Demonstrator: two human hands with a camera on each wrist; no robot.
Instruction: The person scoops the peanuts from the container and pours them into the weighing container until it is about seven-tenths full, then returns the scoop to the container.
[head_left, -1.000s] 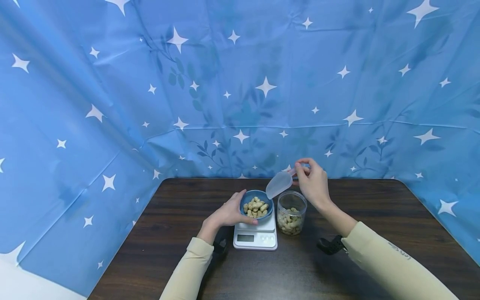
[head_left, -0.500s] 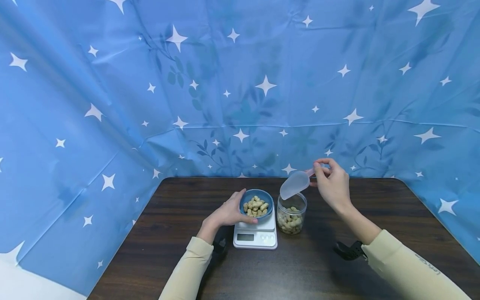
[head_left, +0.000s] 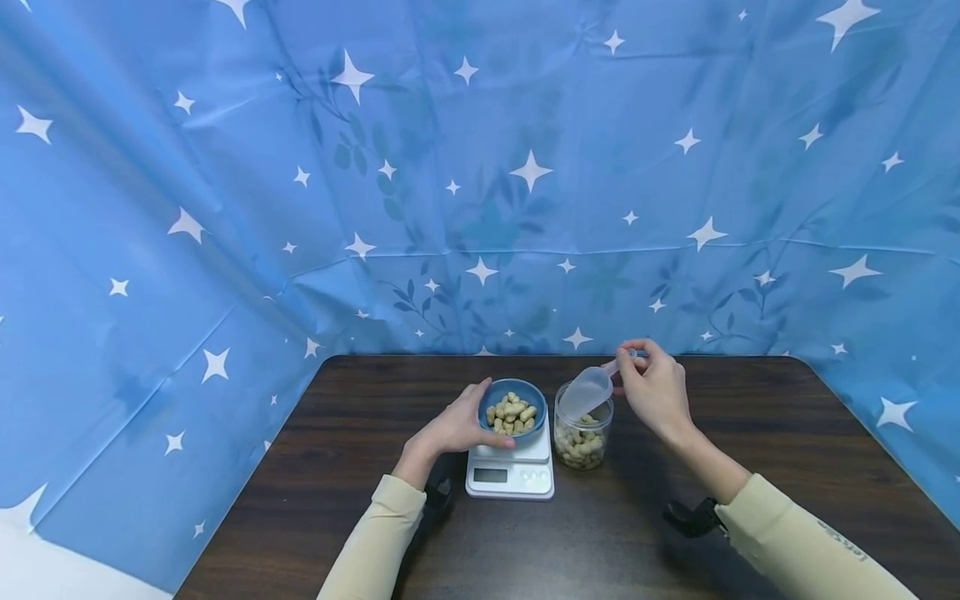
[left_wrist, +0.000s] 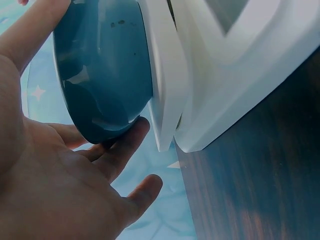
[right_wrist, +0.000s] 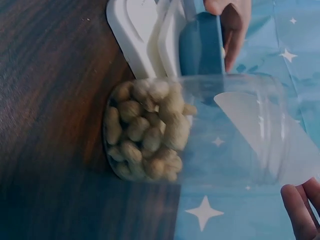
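My left hand (head_left: 456, 423) holds a blue bowl (head_left: 517, 387) by its sides, thumb at the near rim and fingers around the far side. Peanuts in their shells (head_left: 512, 411) lie in the bowl, which sits on a white kitchen scale (head_left: 517, 492). With my right hand (head_left: 654, 390) I pinch the handle of a translucent scoop (head_left: 587, 390). Its blade tilts down into the mouth of a clear jar (right_wrist: 235, 176), above the peanuts (right_wrist: 147, 132) that fill the jar's lower part. No peanuts show in the scoop.
Scale and jar stand side by side on a dark wood-grain table (head_left: 720, 417). Behind the table's far edge hangs a blue curtain (head_left: 487, 208) with white stars. Black straps with a device (head_left: 690, 517) sit at the wrists.
My right hand has carried the scoop from beside the bowl rightward over the jar, then lowered it into the jar's mouth. My left hand and the bowl stay in place.
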